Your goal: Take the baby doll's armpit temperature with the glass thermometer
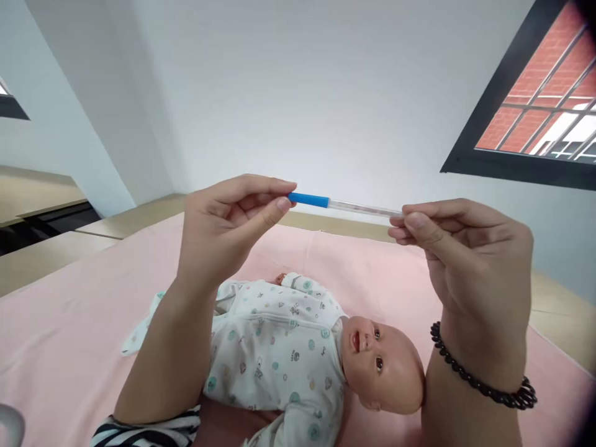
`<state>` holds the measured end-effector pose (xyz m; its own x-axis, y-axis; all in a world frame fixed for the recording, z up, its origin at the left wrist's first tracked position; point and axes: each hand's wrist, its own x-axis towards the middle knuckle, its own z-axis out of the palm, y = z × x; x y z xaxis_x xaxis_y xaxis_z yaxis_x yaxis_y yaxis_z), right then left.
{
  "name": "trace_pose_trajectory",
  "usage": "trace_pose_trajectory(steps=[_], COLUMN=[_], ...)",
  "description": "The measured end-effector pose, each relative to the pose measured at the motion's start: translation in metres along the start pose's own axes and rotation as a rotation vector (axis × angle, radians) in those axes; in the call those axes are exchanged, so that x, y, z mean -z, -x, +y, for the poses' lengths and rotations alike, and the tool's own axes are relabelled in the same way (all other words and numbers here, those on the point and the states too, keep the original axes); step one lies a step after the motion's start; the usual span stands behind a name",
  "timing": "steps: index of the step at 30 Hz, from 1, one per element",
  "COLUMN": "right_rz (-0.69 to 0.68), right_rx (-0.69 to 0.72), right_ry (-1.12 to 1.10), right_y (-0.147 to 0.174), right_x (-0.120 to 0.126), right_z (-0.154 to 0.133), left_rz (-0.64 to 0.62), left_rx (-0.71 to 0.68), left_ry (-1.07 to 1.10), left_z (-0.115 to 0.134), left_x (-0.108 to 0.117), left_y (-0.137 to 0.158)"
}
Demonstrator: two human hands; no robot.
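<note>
- Thermometer (345,205), a thin glass tube with a blue cap end, lies level in the air at the middle of the frame, held up between both hands above the bed.
- Left hand (228,214), centre left, pinches the blue end between thumb and fingertips; a striped sleeve (149,431) shows at the lower left edge.
- Right hand (470,248), centre right, pinches the clear end between thumb and forefinger, the other fingers curled; a black bead bracelet (479,379) circles its wrist.
- Baby doll (302,357) lies on its back in the lower middle, below the thermometer and well apart from it, head toward the right, dressed in a white patterned sleepsuit.
- Pink sheet (60,347) covers the surface under the doll.
- Barred window (540,105) with a brick wall behind it fills the upper right corner.
</note>
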<state>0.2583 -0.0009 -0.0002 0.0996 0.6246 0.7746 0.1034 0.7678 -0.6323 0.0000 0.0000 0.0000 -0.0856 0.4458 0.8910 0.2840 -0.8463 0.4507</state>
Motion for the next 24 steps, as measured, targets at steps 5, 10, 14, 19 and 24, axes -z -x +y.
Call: trace_pose_trajectory(steps=[5,10,14,19,24], right_rz=[-0.004,-0.004,-0.018,-0.027,-0.137], right_rx=[-0.014,-0.037,-0.064,-0.118,-0.198], right_ry=[0.007,0.009,0.009,-0.001,-0.037], right_y=[0.001,0.004,0.007,0.007,0.006], right_x=[-0.001,0.0,-0.001,-0.001,-0.002], right_z=[-0.002,-0.007,-0.006,-0.002,-0.004], left_rz=[-0.012,0.006,-0.005,-0.033,-0.039], left_rx=[-0.026,-0.053,-0.035,-0.099,-0.041], left_ry=[-0.063,-0.074,-0.086,-0.166,-0.228], left_z=[0.004,0.006,0.01,0.014,0.015], left_x=[0.002,0.003,0.001,0.001,0.006], left_y=[0.0,0.003,0.005,0.005,0.004])
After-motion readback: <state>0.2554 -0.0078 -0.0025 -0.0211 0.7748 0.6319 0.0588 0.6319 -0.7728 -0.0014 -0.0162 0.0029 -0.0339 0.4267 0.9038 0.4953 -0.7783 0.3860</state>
